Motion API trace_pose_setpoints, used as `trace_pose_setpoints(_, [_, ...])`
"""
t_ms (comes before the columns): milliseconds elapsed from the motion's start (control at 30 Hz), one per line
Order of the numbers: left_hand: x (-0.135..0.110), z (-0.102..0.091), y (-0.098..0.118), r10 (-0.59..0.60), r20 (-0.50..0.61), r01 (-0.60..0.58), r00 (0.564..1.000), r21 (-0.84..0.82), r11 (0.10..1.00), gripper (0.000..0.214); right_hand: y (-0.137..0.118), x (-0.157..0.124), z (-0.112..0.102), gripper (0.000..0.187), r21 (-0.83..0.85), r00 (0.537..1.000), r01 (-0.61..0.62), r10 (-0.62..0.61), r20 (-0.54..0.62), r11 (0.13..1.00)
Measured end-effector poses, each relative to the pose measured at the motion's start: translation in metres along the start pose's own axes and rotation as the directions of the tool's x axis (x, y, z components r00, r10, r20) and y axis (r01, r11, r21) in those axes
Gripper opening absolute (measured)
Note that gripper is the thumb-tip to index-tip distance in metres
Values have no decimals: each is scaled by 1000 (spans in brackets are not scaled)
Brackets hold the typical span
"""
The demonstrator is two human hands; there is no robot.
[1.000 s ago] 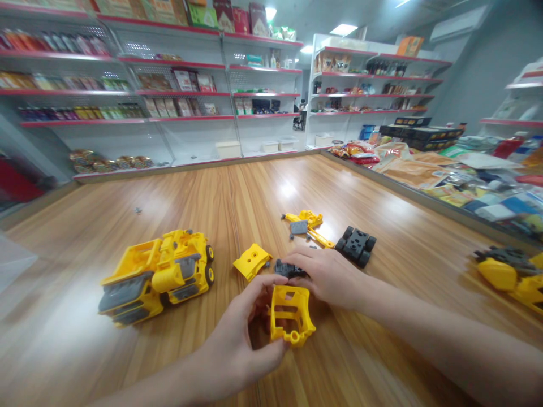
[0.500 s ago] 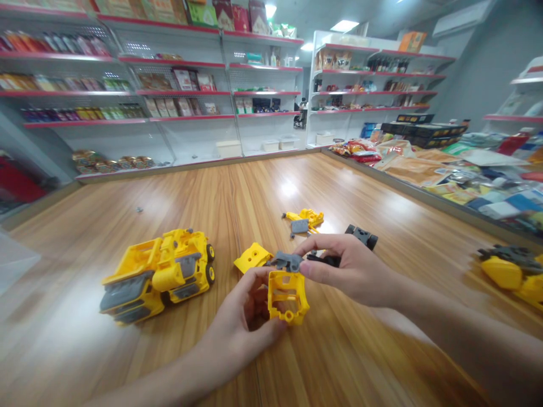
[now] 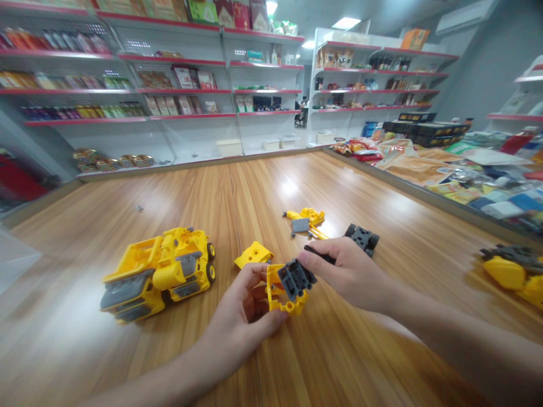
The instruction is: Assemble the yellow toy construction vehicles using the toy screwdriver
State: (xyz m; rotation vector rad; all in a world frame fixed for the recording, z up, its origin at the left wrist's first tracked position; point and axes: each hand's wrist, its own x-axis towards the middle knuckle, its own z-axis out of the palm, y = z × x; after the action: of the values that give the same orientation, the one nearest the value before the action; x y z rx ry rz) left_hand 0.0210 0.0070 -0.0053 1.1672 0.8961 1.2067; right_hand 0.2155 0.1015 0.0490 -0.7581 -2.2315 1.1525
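Between the fingers and thumb of my left hand (image 3: 250, 311) is a hollow yellow toy truck cab (image 3: 275, 302), its open side facing me. My right hand (image 3: 345, 274) pinches a dark grey plastic part (image 3: 294, 278) and has it tilted at the cab's opening, covering much of it; whether it sits inside I cannot tell. A thin black piece (image 3: 319, 254), its kind unclear, is also in the right hand. Just beyond my left fingers lies a flat yellow part (image 3: 253, 255). Past my right hand stands a black wheeled chassis (image 3: 363, 237).
On the left of the wooden table (image 3: 203, 198) stands a yellow toy dump truck (image 3: 159, 271). Yellow and grey toy parts (image 3: 305, 220) lie farther back. More yellow and black toy pieces (image 3: 509, 271) are at the right edge. Packaged goods (image 3: 441, 161) are heaped beyond the right border.
My right hand has turned the grey part over and brought it down in front of the cab's opening. My left hand and the cab have hardly moved.
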Motion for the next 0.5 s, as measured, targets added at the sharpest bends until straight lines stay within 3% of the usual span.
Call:
trace_pose_setpoints(233, [1,-1,-3,-2,-19,2,1000,-18,1000,34,-5,0,5,40,-170,993,10,-30,-113,985])
trace_pose_setpoints(367, [2,0,-3,54,-28,-55,998,-44,997,41,-2,1,3,38,-146,995,-16,2,-95,989])
trace_pose_setpoints(500, [1,0,2,92,-35,-92,995,16,996,33,-2,0,3,34,-102,996,-45,37,-82,994])
